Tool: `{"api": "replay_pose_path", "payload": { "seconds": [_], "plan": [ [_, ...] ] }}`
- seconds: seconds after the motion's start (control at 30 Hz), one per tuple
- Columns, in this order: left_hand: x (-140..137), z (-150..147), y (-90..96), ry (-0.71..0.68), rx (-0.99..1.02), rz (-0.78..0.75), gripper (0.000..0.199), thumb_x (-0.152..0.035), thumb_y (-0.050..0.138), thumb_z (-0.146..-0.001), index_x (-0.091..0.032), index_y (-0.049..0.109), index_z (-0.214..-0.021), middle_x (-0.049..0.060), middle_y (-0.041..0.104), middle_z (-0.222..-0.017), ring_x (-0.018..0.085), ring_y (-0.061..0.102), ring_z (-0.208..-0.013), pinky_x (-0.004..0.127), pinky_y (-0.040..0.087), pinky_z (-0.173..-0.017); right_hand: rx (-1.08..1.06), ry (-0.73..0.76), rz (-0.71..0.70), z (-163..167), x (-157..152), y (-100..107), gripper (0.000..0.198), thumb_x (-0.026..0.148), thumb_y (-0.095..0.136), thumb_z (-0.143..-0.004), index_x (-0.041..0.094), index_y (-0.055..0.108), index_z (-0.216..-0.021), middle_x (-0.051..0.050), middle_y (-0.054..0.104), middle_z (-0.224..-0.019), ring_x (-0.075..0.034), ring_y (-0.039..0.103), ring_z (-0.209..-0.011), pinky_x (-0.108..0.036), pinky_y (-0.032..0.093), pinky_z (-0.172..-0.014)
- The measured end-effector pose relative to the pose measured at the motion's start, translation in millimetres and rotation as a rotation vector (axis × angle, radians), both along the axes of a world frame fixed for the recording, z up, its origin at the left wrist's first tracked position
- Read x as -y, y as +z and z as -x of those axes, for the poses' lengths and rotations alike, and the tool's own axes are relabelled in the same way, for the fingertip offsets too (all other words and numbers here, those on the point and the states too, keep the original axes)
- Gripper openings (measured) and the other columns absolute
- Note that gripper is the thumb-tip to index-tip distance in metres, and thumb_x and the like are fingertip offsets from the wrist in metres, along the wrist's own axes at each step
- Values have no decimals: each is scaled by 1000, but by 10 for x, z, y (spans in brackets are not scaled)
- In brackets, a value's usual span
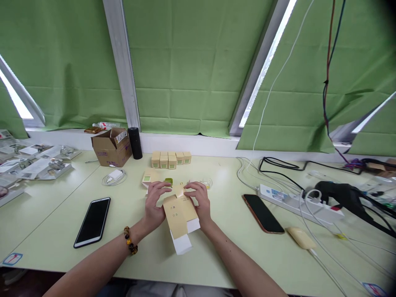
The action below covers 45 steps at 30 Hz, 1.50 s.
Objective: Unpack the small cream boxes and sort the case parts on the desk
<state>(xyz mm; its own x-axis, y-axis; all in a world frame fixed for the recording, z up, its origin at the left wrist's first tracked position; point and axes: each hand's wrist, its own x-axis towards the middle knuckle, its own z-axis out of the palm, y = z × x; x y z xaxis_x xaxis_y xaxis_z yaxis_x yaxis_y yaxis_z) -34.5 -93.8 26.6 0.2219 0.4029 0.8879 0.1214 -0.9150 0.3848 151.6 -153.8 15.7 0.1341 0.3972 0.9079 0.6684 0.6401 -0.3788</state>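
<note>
Between my hands is a partly folded tan cardboard box (177, 214), its white inner flaps spread toward me. My left hand (155, 202), with a beaded bracelet on the wrist, grips the box's left side. On the opposite side my right hand (200, 201) has its fingers bent over the far right edge. Just beyond my left fingers lie a tan box piece (150, 176) with a small green-framed window and a small green object (168, 180). A clear round item with a yellow bit (208, 182) is beyond my right hand.
Several small tan boxes (168, 160) stand in a row farther back. A black phone (93, 222) lies left, another phone (262, 213) right. Beyond that are a white power strip (300, 206) and tangled cables. A brown carton (111, 147) and a black cylinder (135, 143) stand back left.
</note>
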Motion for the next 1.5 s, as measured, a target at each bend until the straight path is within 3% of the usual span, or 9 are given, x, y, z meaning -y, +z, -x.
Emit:
{"api": "replay_pose_path", "payload": {
  "seconds": [0.2, 0.4, 0.5, 0.57, 0.83, 1.0, 1.17, 1.37, 1.5],
  "plan": [
    [30, 22, -2, -6, -126, -148, 31, -17, 66, -91, -25, 63, -121, 14, 66, -133, 30, 60, -122, 55, 50, -102, -79, 92, 140, -49, -20, -28, 14, 26, 75, -87, 28, 69, -99, -7, 76, -100, -30, 60, -110, -50, 52, -94],
    [51, 61, 85, 12, -139, -135, 31, -33, 67, -92, -23, 62, -121, 15, 71, -121, 32, 62, -114, 54, 51, -98, -199, 65, 317, -5, 7, -88, 11, 28, 60, -93, 25, 71, -96, -8, 71, -99, -30, 62, -103, -46, 54, -90],
    [43, 68, 187, 42, -78, 5, 31, -37, 63, -95, -20, 60, -121, 15, 70, -112, 30, 64, -106, 47, 53, -89, -198, 96, 376, 22, 44, -45, 17, 31, 57, -97, 25, 71, -104, -10, 68, -113, -30, 60, -111, -45, 52, -94],
    [22, 77, 260, 53, -77, 137, 20, -37, 60, -98, -20, 63, -108, 11, 69, -100, 25, 63, -97, 40, 52, -84, -168, 161, 411, 26, 57, -16, 19, 34, 58, -98, 25, 71, -107, -10, 67, -118, -30, 58, -116, -46, 51, -97],
    [-260, 273, 404, 3, -307, 628, 37, -52, 57, -93, -20, 56, -74, -2, 55, -64, 13, 47, -59, 26, 37, -57, -161, 242, 456, 32, 74, 13, 24, 42, 54, -102, 26, 72, -103, -8, 67, -101, -29, 57, -108, -45, 48, -94],
    [-686, 758, 496, 299, -155, 698, 44, -61, 57, -87, -20, 58, -72, 0, 62, -62, 15, 52, -56, 26, 34, -55, -214, 187, 432, 18, 76, 27, 26, 41, 52, -103, 27, 72, -110, -8, 67, -94, -28, 57, -106, -47, 48, -97],
    [-1100, 1281, 587, 612, -505, 782, 45, -59, 46, -90, -21, 66, -77, 4, 74, -75, 20, 64, -68, 28, 40, -61, -219, 165, 421, -6, 39, -21, 26, 40, 51, -104, 26, 73, -106, -8, 67, -92, -28, 56, -106, -46, 49, -95],
    [-1255, 1478, 516, 763, -693, 859, 37, -54, 56, -85, -22, 67, -70, 8, 74, -79, 29, 68, -78, 32, 38, -62, -210, 160, 425, -2, 42, -12, 25, 38, 51, -104, 26, 73, -103, -7, 69, -89, -28, 56, -105, -47, 49, -95],
    [-1279, 1413, 433, 749, -783, 890, 39, -56, 57, -87, -23, 67, -68, 7, 73, -77, 28, 69, -80, 33, 41, -64, -198, 157, 425, 0, 44, -1, 26, 38, 50, -104, 26, 73, -100, -7, 69, -88, -28, 56, -104, -46, 48, -94]
  ]
}}
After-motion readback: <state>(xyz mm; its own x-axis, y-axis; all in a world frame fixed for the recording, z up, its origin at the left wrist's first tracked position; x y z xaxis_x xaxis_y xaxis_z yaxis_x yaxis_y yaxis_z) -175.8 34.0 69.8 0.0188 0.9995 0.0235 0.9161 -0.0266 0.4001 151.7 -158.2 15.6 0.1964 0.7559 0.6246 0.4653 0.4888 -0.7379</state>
